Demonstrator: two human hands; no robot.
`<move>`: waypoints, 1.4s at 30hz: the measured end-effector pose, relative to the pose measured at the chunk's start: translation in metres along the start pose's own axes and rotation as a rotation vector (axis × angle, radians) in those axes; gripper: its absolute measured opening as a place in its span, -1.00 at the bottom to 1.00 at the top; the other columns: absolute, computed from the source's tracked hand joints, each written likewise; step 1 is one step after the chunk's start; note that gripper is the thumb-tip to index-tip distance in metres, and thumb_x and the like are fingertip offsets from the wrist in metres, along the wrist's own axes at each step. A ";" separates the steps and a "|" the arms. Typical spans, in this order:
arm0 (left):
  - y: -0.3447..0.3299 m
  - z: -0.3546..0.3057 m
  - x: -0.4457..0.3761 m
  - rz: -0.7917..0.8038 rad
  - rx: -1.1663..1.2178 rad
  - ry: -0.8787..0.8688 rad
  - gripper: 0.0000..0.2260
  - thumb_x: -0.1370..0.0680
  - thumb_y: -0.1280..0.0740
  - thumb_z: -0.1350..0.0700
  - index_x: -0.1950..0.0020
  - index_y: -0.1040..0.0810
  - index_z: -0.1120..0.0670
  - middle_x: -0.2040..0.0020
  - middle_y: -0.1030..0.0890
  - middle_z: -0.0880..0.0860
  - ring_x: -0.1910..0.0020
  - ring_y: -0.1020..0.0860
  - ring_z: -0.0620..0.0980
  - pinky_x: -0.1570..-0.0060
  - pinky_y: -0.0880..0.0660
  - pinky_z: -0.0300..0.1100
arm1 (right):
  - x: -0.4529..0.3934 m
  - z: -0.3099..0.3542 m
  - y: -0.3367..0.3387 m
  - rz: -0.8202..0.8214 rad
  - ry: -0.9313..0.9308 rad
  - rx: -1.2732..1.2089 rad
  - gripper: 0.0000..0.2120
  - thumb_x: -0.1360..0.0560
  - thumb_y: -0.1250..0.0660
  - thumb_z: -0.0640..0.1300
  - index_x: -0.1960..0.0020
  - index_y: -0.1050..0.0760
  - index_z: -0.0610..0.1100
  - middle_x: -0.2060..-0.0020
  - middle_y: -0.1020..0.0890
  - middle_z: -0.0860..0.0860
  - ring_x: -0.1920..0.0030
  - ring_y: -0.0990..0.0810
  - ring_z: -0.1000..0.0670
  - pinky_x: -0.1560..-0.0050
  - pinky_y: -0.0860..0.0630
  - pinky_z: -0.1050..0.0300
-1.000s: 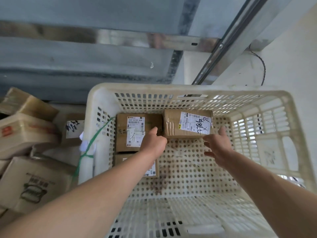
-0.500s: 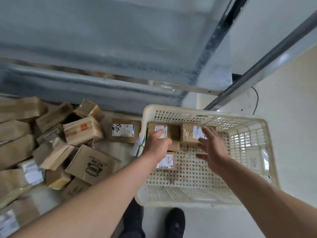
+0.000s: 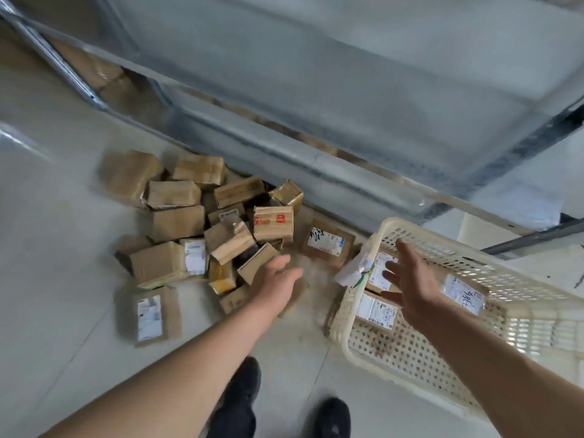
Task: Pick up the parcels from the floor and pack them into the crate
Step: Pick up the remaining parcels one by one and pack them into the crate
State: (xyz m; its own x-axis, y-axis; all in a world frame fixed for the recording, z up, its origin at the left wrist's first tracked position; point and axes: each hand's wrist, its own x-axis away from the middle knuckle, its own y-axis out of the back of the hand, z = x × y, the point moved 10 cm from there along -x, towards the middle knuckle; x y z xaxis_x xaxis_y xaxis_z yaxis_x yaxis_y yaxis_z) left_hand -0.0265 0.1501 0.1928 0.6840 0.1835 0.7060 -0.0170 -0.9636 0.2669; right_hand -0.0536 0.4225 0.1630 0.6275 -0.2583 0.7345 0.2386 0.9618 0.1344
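Counting 3 parcels (crate), 2 hands

The left grip is motion-blurred; its fingertips melt into the brown cardboard parcel beneath them, so contact cannot be told. The right grip covers part of two labelled brown parcels inside the cream perforated plastic crate, whose right end the picture's edge cuts off. Label print is unreadable.

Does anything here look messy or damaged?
Yes. The parcels on the floor lie in a jumbled heap, tilted against each other beside the crate. One at the far left looks crumpled, though blur makes that uncertain.
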 end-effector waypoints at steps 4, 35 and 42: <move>0.082 0.039 -0.002 -0.032 0.023 0.052 -0.69 -0.54 -0.32 0.00 -0.27 -0.56 0.01 -0.17 -0.59 -0.03 -0.15 -0.54 0.03 -0.25 -0.49 0.02 | 0.022 0.004 -0.072 0.042 0.003 0.054 -0.67 -0.64 -0.22 0.19 -0.33 -0.46 0.09 -0.34 -0.51 -0.13 -0.24 -0.50 -0.13 -0.26 -0.47 -0.25; 0.443 0.363 -0.291 -0.360 0.276 0.374 -0.55 -0.63 -0.26 -0.01 -0.50 -0.38 0.09 -0.47 -0.42 0.07 -0.41 -0.40 0.09 -0.38 -0.38 0.14 | -0.113 -0.175 -0.593 0.336 0.041 0.685 -0.72 -0.59 -0.23 0.25 0.05 -0.55 0.07 -0.03 -0.66 -0.01 -0.11 -0.60 -0.07 -0.31 -0.48 -0.22; 0.434 0.412 -0.347 -0.357 0.424 0.441 -0.65 -0.67 -0.16 -0.06 -0.41 -0.44 0.02 0.03 -0.50 -0.05 -0.05 -0.47 0.05 -0.11 -0.47 0.04 | -0.157 -0.203 -0.719 0.603 0.087 0.928 -0.51 -0.62 -0.21 0.22 -0.33 -0.53 -0.12 -0.20 -0.61 -0.05 -0.21 -0.53 -0.07 -0.18 -0.36 -0.01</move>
State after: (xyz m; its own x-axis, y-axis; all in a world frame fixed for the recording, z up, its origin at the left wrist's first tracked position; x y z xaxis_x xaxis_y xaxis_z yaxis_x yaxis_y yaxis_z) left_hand 0.0291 -0.4116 -0.2071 0.2339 0.4772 0.8471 0.5001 -0.8062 0.3161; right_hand -0.1732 -0.2474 -0.1835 0.5126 0.3042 0.8029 -0.7479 0.6175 0.2435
